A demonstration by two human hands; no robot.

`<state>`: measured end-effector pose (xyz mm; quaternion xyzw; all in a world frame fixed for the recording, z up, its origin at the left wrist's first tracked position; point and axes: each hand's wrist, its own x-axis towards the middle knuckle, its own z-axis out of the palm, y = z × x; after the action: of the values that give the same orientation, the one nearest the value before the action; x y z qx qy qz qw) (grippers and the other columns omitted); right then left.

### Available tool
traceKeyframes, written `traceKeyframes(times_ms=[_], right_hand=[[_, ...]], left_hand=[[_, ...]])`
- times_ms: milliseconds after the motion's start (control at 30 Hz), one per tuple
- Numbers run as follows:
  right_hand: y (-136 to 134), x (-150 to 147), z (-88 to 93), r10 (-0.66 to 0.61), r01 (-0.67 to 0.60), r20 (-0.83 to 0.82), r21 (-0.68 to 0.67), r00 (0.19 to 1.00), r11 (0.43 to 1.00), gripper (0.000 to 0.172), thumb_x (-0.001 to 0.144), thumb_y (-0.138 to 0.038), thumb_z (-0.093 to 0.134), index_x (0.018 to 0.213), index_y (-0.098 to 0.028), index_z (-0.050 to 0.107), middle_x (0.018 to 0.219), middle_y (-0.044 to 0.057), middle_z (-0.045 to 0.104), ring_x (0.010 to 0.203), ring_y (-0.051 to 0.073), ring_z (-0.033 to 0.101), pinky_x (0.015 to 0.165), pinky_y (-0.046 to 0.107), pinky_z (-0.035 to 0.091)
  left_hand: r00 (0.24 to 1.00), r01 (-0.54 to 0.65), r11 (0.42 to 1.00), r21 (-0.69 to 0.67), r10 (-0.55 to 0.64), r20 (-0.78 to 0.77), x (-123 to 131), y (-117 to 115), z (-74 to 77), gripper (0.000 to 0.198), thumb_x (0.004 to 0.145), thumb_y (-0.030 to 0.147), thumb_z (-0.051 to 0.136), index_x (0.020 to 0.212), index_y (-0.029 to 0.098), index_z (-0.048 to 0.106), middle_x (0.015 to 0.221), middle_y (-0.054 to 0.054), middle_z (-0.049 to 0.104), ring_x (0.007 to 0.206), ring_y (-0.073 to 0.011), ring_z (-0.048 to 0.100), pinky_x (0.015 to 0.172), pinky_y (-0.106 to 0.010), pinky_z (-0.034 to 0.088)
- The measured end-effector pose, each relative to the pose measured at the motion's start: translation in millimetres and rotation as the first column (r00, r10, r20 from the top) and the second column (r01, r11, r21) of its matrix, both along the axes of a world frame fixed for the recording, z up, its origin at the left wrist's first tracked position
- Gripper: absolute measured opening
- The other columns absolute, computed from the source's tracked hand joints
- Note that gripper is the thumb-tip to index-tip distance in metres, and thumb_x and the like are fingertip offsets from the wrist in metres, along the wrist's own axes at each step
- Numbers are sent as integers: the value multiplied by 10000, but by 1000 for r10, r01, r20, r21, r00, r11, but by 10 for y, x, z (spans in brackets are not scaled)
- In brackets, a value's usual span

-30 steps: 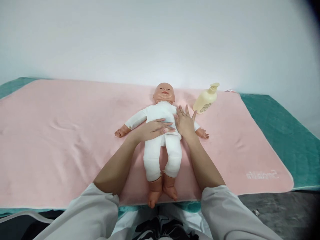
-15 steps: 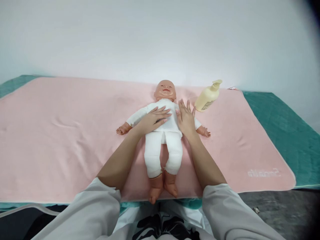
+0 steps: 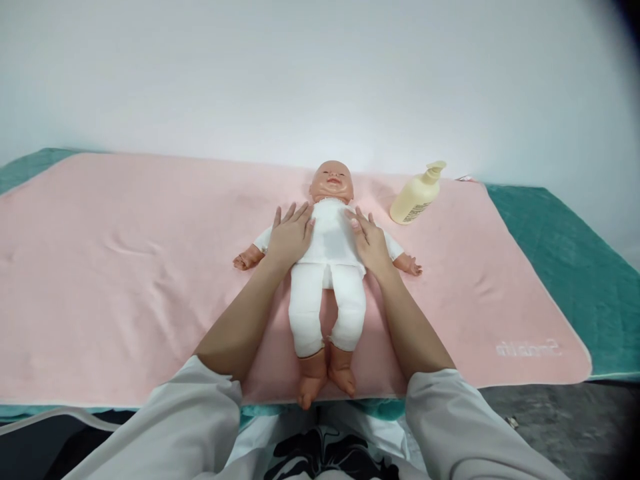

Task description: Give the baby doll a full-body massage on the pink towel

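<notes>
Behind everything rises a plain pale wall point(image 3: 320, 80), with a soft pink rectangular blanket point(image 3: 100, 300) spread over a green quilted cover point(image 3: 575, 267) at its foot. On the blanket lies a bald plastic baby doll in a white cloth suit point(image 3: 330, 235), face up, bare feet toward the wearer. The left hand point(image 3: 291, 237) rests palm down, fingers extended and slightly parted, along one side of the doll's chest and upper arm; the right hand point(image 3: 371, 241) lies much the same way on the other side. Both are open and grip nothing.

For this sort of flat contact, relaxed palms and light, even pressure on both sides would serve best, with fingertips clear of the neck and the cloth not bunched.

Just beyond the right hand stands a pale yellow pump bottle point(image 3: 414, 200); its dark printing is too small to read. White lettering point(image 3: 529, 348) near the blanket's right corner looks reversed and too blurred to make out, and no brand can be read on the small tag point(image 3: 465, 178) at the far edge
</notes>
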<state>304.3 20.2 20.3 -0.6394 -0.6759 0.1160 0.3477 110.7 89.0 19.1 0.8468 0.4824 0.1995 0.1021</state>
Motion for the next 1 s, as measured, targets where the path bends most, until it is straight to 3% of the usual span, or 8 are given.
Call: traceKeyframes(times_ms=[100,200,300,400,567,733,900,1000], right_hand=[[-63,-28,45,196,-193,-89,38,977,980,690,1047,-572,142,1452,-181,542,1491,30,575,1503,165,393,1301,393,226],[-124,-62,99,369,-375,-103,-45,924,926,631,1027,-625,222,1402,-279,594,1466,-17,595,1492,187,414,1294,464,242],[-146,-91,132,464,-478,-124,-129,877,869,508,1026,-585,342,1282,-313,686,1422,-33,631,1495,206,411,1305,506,188],[-123,-99,130,513,-526,-120,-118,850,842,406,1030,-496,423,1257,-307,702,1408,-35,642,1511,189,380,1319,494,116],[-43,-66,88,478,-477,-32,-148,878,867,419,1035,-433,434,1413,-314,571,1550,-47,494,1566,169,247,1319,497,51],[2,-44,35,327,-311,57,-192,943,931,506,1049,-448,356,1535,-316,404,1649,-47,319,1600,191,91,1305,544,12],[29,-37,-2,191,-148,162,-245,968,958,559,1049,-469,316,1588,-331,274,1696,-30,167,1604,240,74,1275,628,22],[38,-37,-9,130,-77,196,-257,972,963,575,1048,-483,297,1599,-331,243,1700,-28,159,1604,271,75,1255,676,6]], left_hand=[[998,-64,997,30,65,-19,-10,-13,17,549,1039,304,225,1508,171,478,1550,-80,481,1519,-287,325,1279,-560,103],[996,-75,997,28,76,-39,-18,-13,28,549,1028,261,222,1501,154,480,1534,-93,500,1515,-284,335,1280,-559,104],[996,-67,997,29,69,-59,-26,5,10,553,1021,233,214,1494,130,481,1533,-106,499,1512,-281,340,1283,-552,95],[995,-59,997,45,62,-75,-38,27,-27,562,1011,202,210,1500,117,473,1537,-105,494,1510,-284,344,1285,-548,85],[995,-52,997,64,57,-85,-42,36,-65,568,1009,201,211,1512,135,467,1543,-96,487,1510,-289,344,1283,-555,94],[995,-66,995,70,71,-75,-28,32,-66,565,1011,212,219,1512,178,478,1538,-75,494,1507,-274,353,1286,-549,98],[995,-63,997,55,67,-76,-19,20,-38,571,1002,205,230,1518,171,470,1543,-77,486,1507,-287,350,1281,-563,105],[995,-58,997,48,62,-81,-17,17,-24,573,1000,203,229,1521,149,463,1548,-84,479,1510,-292,344,1282,-561,99]])
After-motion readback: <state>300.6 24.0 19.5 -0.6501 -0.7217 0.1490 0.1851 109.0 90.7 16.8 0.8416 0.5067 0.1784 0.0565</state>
